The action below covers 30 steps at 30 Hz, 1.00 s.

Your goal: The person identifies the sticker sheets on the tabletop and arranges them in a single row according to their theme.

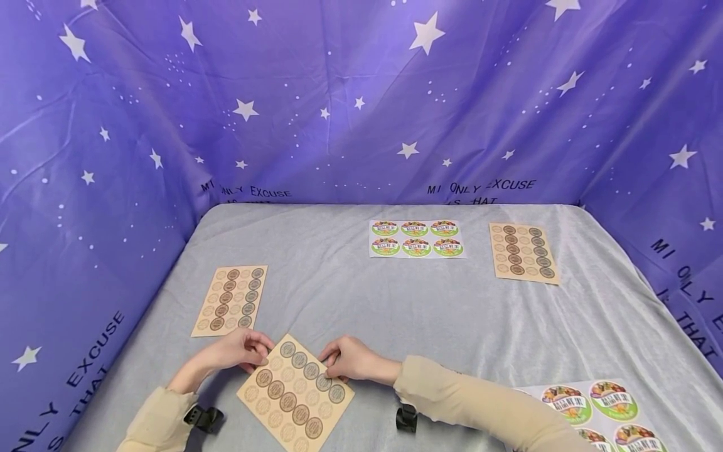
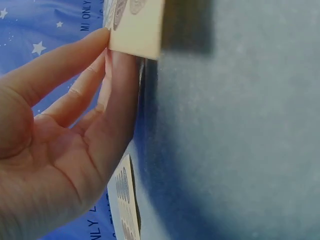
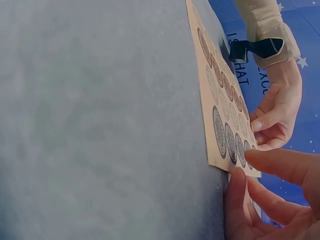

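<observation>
A tan sheet of round stickers [image 1: 296,392], with rows of grey, brown and pale circles, is held at a slant between both hands near the front of the table. My left hand [image 1: 228,351] pinches its left edge; in the left wrist view the thumb lies on top of the sheet's corner [image 2: 137,37] with fingers underneath. On the opposite edge, my right hand [image 1: 356,361] pinches the sheet beside the grey circles. The right wrist view shows the sheet [image 3: 215,90] tilted, its edge between fingers and thumb.
Another tan sticker sheet [image 1: 228,301] lies just beyond the left hand, and a similar one [image 1: 524,252] at the back right. White sheets of colourful fruit stickers lie at the back [image 1: 418,238] and front right [image 1: 599,402], the latter partly under the right sleeve [image 1: 480,402]. A purple star-print curtain [image 1: 361,75] surrounds the grey-covered table.
</observation>
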### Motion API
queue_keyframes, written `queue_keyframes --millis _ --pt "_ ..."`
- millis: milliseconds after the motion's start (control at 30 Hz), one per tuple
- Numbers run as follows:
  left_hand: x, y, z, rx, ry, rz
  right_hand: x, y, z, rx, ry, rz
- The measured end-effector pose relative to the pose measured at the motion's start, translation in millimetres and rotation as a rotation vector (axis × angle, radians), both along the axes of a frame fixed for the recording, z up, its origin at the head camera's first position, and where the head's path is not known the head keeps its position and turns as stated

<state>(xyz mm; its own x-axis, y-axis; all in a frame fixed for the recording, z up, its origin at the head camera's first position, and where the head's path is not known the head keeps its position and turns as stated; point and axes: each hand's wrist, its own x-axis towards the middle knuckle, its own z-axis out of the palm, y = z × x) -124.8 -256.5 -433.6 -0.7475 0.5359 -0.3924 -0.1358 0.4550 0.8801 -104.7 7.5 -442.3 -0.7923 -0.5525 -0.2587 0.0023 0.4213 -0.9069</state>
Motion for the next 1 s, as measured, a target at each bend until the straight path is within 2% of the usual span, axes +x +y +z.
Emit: queue_keyframes --millis 200,500,733,867,1000 --pt "-3.9 0.0 0.0 0.023 0.017 -0.007 -0.4 0.8 -0.9 -0.048 -0.053 -0.024" --pt "-14.9 3.1 5.1 0.095 -0.032 0.004 -1.3 3.4 -3.4 -0.125 -0.086 -0.068" --pt "-32.7 6.0 9.5 0.115 -0.06 -0.003 -6.0 7.3 -1.8 -0.181 -0.145 -0.096" --pt "-44.3 10.8 14.6 0.118 -0.076 0.015 -9.7 7.8 -3.2 -0.205 -0.178 -0.132" --pt "-55.9 14.1 18.1 0.08 -0.06 0.022 -13.6 7.9 -5.4 -0.214 -0.207 -0.18"
